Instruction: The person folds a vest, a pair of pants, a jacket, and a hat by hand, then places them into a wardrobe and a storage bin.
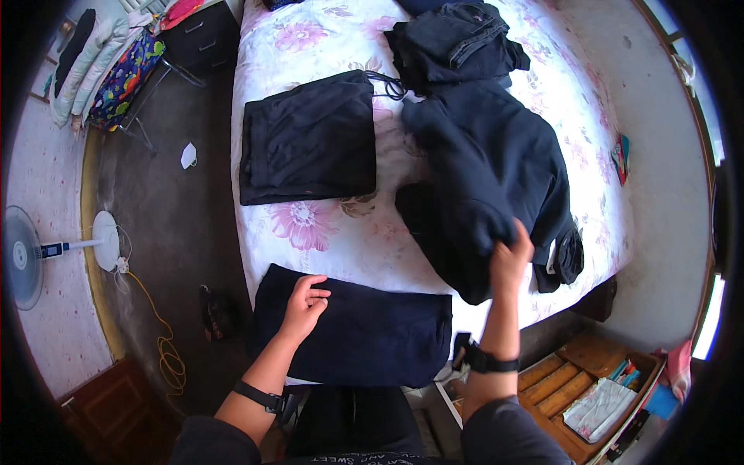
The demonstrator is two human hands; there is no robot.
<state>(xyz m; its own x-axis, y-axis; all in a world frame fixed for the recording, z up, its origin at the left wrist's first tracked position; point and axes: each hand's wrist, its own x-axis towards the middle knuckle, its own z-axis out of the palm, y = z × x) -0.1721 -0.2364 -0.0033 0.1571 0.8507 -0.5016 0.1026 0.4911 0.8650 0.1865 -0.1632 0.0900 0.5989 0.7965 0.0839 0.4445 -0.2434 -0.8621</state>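
My right hand (511,260) is closed on the edge of a black garment (492,174), which looks like a sweatshirt. It lies loose on the right of the bed and is partly blurred. My left hand (304,306) hovers over a folded dark navy garment (353,333) at the bed's near edge, fingers loosely bent and apart, holding nothing. Beyond it, a folded black garment (310,139) with a drawstring lies flat on the left side. A stack of dark folded clothes (457,46) sits at the far right, touching the loose garment.
The bed (302,225) has a white floral sheet. To the left stand a fan (23,252) with a yellow cable (167,356) on the floor, and a chair (128,81) heaped with bedding. Near my right arm is an open wooden drawer (558,387).
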